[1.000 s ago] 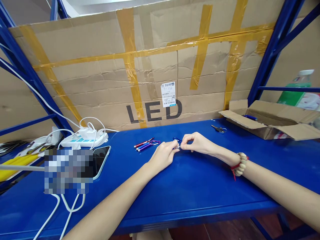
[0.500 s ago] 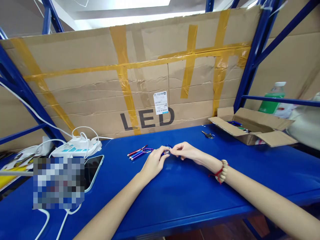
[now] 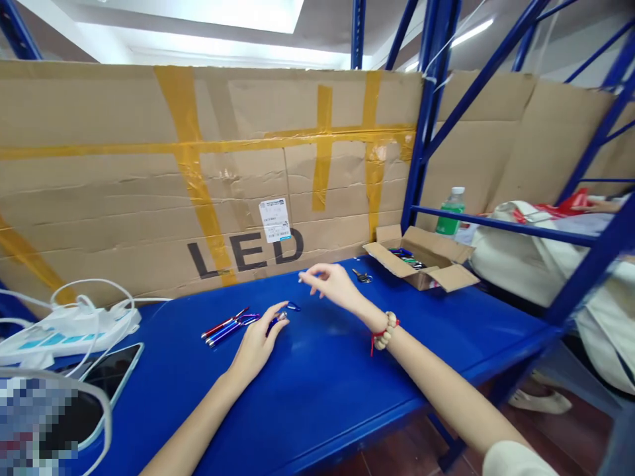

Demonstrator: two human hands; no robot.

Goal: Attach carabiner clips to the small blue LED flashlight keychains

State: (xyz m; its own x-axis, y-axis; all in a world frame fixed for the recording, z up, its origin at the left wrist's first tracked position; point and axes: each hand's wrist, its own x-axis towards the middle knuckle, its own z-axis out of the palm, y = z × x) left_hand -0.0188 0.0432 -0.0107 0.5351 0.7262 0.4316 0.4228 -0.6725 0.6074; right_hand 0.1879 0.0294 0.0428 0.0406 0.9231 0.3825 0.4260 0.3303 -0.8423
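Note:
My left hand [image 3: 258, 340] rests on the blue table [image 3: 347, 370] with its fingertips closed on a small blue keychain torch [image 3: 278, 320]; the torch's blue clip [image 3: 294, 306] lies just past it. My right hand [image 3: 331, 284] hovers above the table a little to the right of the torch. Its fingers are spread, it wears a bead bracelet, and I see nothing held in it. Left of my left hand lie several thin torches [image 3: 227, 326], red, blue and purple.
A bunch of keys [image 3: 362, 276] and an open cardboard box [image 3: 421, 264] holding more small items sit at the back right. At the left are a white power strip [image 3: 64, 324] with cables and a phone [image 3: 106, 377]. A green bottle [image 3: 449, 215] and a white bag [image 3: 536, 244] are beyond the blue rack post.
My right hand has let go of the torch and lifted away to the right with its fingers apart. The left hand keeps the torch. My head has turned right.

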